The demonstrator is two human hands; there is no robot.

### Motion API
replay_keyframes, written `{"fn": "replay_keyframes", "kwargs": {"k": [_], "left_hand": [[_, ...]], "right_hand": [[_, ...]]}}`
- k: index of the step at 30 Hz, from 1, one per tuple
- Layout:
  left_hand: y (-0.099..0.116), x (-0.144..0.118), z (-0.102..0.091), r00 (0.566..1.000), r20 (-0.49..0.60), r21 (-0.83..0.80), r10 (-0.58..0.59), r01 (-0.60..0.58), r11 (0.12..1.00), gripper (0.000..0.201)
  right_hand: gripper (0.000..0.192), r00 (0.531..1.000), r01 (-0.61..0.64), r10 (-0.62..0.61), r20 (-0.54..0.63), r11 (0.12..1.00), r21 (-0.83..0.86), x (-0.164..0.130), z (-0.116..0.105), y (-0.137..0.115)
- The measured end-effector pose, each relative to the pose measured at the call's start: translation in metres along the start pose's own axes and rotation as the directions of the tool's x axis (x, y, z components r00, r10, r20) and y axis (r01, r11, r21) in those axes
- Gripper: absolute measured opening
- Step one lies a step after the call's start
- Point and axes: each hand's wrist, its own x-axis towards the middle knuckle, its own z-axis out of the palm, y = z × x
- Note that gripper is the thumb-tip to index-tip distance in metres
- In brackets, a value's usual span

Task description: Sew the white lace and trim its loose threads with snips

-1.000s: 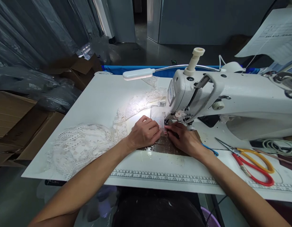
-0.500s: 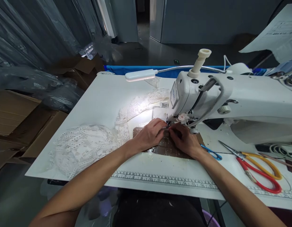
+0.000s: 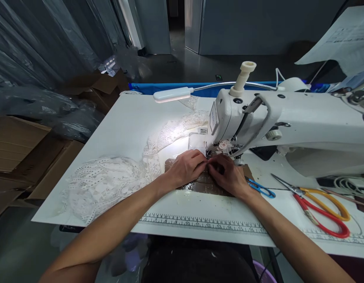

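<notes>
My left hand (image 3: 188, 166) and my right hand (image 3: 227, 174) meet just in front of the needle area of a white sewing machine (image 3: 229, 114). The fingers of both are closed in a pinch, tips almost touching. Whatever lies between them is too small and hidden to name. Under both hands is a shiny brown plate (image 3: 203, 186) on the machine bed. White lace fabric (image 3: 107, 182) is heaped left of my left hand, and a strip of it curves back behind the needle. Blue-handled snips (image 3: 261, 188) lie beside my right wrist.
Scissors with red and orange handles (image 3: 320, 208) lie at the right. A printed ruler (image 3: 199, 225) runs along the front edge of the white table (image 3: 119, 125). A lamp (image 3: 172, 95) on a bendable neck lights the lace. Cardboard boxes (image 3: 19, 141) stand at the left.
The fingertips have drawn closer together in front of the needle, with my right hand slightly further left. The view has shifted a little; the lace stays put.
</notes>
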Motion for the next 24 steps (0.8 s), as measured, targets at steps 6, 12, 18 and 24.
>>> {"fn": "replay_keyframes", "kwargs": {"k": [6, 12, 18, 24], "left_hand": [[-0.004, -0.001, -0.001, 0.996, -0.008, 0.136, 0.088, -0.086, 0.987, 0.015], [-0.005, 0.004, -0.004, 0.988, 0.055, 0.117, 0.141, -0.147, 0.982, 0.016], [-0.005, 0.006, -0.006, 0.987, 0.108, 0.153, 0.120, -0.136, 0.979, 0.021], [-0.007, 0.006, -0.008, 0.981, 0.134, 0.161, 0.143, -0.164, 0.973, 0.021]], "right_hand": [[0.026, 1.000, 0.006, -0.005, 0.007, 1.000, -0.024, -0.006, -0.018, 0.006], [0.031, 0.996, 0.082, -0.075, 0.050, 0.986, -0.144, -0.013, -0.027, 0.006], [0.035, 0.995, 0.096, -0.092, 0.029, 0.974, -0.206, -0.010, -0.017, 0.005], [0.037, 0.993, 0.109, -0.096, 0.068, 0.967, -0.230, -0.011, -0.013, 0.006]]}}
